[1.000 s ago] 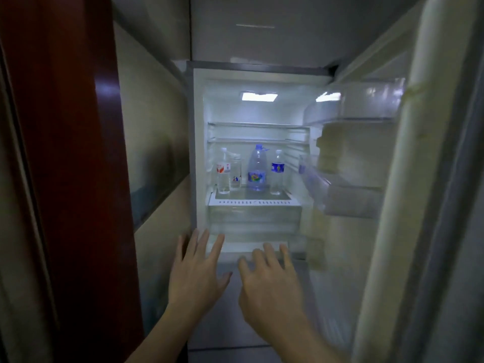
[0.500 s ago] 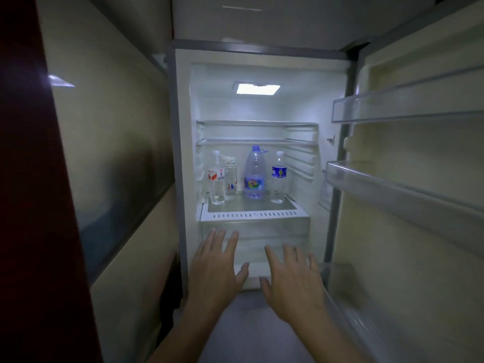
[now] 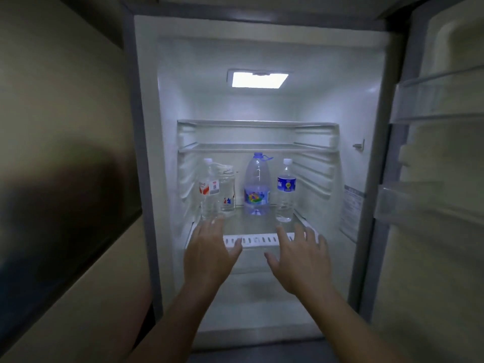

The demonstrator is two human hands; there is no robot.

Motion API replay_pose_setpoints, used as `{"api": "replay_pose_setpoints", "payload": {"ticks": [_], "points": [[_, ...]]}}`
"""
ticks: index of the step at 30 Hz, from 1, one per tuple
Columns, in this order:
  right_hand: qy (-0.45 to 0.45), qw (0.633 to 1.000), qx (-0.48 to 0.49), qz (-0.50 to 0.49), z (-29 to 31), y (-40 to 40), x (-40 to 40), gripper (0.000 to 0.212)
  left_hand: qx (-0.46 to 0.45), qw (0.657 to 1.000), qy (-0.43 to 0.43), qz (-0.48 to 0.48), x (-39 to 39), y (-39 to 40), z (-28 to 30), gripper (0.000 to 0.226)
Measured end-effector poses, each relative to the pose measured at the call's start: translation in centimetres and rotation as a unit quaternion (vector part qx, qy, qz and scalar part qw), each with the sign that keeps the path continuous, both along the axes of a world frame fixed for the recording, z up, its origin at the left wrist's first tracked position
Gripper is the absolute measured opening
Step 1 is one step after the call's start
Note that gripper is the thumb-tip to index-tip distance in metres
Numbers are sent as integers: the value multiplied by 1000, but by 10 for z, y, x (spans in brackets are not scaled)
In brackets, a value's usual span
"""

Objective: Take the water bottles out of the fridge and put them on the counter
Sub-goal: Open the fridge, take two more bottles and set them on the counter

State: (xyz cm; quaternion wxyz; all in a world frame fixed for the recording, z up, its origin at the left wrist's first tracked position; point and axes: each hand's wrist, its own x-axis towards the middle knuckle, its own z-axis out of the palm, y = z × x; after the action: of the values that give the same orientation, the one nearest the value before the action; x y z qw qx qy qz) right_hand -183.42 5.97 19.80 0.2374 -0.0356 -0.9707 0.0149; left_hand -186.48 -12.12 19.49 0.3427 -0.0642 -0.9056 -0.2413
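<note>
Four water bottles (image 3: 256, 184) upright on fridge shelf (image 3: 251, 241): red-white label far left, blue label far right, print unreadable. Left hand (image 3: 209, 254) and right hand (image 3: 301, 260) near shelf edge, fingers spread, holding nothing.

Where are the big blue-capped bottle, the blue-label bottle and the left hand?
big blue-capped bottle (image 3: 257, 187): head view, on its clear body.
blue-label bottle (image 3: 286, 183): head view, on its label.
left hand (image 3: 209, 254): head view, back of hand.

Dim room; the fridge lamp (image 3: 259, 80) glares, edges bend, hands blur slightly
</note>
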Motion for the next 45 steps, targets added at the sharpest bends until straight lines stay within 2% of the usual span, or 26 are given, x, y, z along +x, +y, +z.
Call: {"api": "replay_pose_setpoints", "payload": {"ticks": [2,9,13,16,20,24,28,31,33,35,40,43,45], "points": [[5,1000,7,-2,2,5,-17,70,45,999,-5,17,-17,1,4,73],[39,999,14,-22,9,12,-83,73,111,993,-17,35,-83,3,21,88],[53,998,0,-34,22,14,-123,73,202,978,3,42,-124,11,37,98],[81,996,-15,-42,39,17,-154,75,242,968,33,66,-155,14,49,96],[98,991,-82,-51,52,20,-197,88,262,959,59,90,-192,19,58,99],[93,983,-149,-51,53,32,-229,95,274,954,55,109,-226,25,64,101],[127,965,-224,-44,56,52,-255,102,300,945,44,119,-253,24,69,100],[132,960,-241,-44,59,60,-271,106,297,946,49,120,-265,24,71,95],[139,958,-250,-35,59,64,-282,103,299,945,50,120,-272,22,72,91],[147,942,-301,-17,61,65,-294,100,300,944,42,133,-278,19,72,86],[185,867,-461,44,63,68,-319,76,286,947,45,136,-280,10,67,58],[220,848,-477,68,59,66,-324,60,284,948,56,132,-276,9,64,51],[229,849,-469,85,55,63,-322,59,275,950,65,135,-270,10,65,49]]}}
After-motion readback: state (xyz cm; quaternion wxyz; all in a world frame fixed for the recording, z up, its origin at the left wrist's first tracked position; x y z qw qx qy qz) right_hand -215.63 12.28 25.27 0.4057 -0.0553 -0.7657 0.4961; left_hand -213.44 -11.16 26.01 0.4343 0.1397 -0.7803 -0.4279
